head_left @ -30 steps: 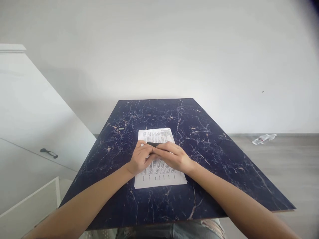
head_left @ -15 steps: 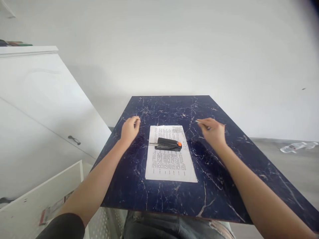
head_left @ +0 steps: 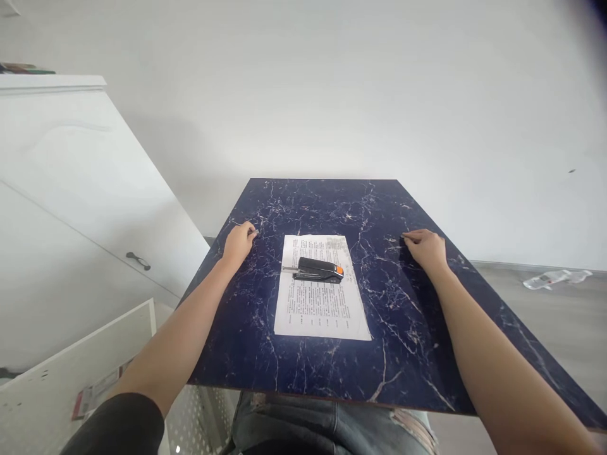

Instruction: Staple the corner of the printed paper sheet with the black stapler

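Observation:
A black stapler (head_left: 320, 270) with an orange patch lies across printed sheets of paper (head_left: 322, 322); a thin metal rod juts from its left end. My left hand (head_left: 239, 245) is on the table left of the paper, thumb and fingers pinched together, with a tiny greyish bit at the tips. On the right side of the table, my right hand (head_left: 429, 248) is also closed in a pinch. Something small and dark shows at its fingertips, too small to name. Neither hand touches the stapler or the paper.
The dark blue marble-patterned table (head_left: 327, 202) stands by a white wall. To the left are a white cabinet (head_left: 71, 164) with a dark handle and an open drawer (head_left: 114, 344) with things in it. A clear plastic package (head_left: 550, 279) lies on the floor at right.
My right hand has moved right, away from the paper, and my left hand slightly left. Both remain pinched. The stapler and paper lie as before; the view has shifted slightly.

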Available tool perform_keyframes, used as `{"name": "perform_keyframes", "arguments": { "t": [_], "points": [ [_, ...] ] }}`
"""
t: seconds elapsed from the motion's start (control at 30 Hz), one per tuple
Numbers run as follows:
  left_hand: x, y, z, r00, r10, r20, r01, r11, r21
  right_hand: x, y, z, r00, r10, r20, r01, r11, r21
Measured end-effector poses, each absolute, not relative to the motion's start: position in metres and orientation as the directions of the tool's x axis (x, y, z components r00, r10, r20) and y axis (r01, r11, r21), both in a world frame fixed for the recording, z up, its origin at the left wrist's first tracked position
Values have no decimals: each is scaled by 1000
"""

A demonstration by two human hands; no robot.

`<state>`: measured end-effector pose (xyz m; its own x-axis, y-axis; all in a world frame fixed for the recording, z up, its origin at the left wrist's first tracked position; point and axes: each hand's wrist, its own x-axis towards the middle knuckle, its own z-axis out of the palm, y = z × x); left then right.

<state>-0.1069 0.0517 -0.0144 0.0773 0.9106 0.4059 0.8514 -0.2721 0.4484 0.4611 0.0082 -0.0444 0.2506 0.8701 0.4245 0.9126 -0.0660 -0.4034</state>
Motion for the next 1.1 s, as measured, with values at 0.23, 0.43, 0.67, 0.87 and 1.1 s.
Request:
{"name": "perform_keyframes", "arguments": {
  "t": [0.23, 0.43, 0.67, 0.87, 1.1],
  "points": [
    [-60, 20, -8, 71, 975, 213, 158, -221, 962, 415, -11, -14, 93, 746, 659, 928, 175, -329],
    [-42, -2, 1, 191, 978, 85, -79, -71, 994, 295, -49, 16, -7, 780, 625, 730, 431, -530],
    [-37, -7, 1, 204, 965, 167, -109, -147, 983, 235, -74, 14, -227, 840, 493, 534, 531, -658],
    [-35, -11, 0, 281, 933, 227, -76, -214, 974, 239, -72, 9, -362, 840, 405, 533, 543, -649],
    [-37, -6, -7, 257, 941, 220, -69, -209, 976, 249, -68, 2, -323, 846, 424, 626, 527, -575]
  ]
}}
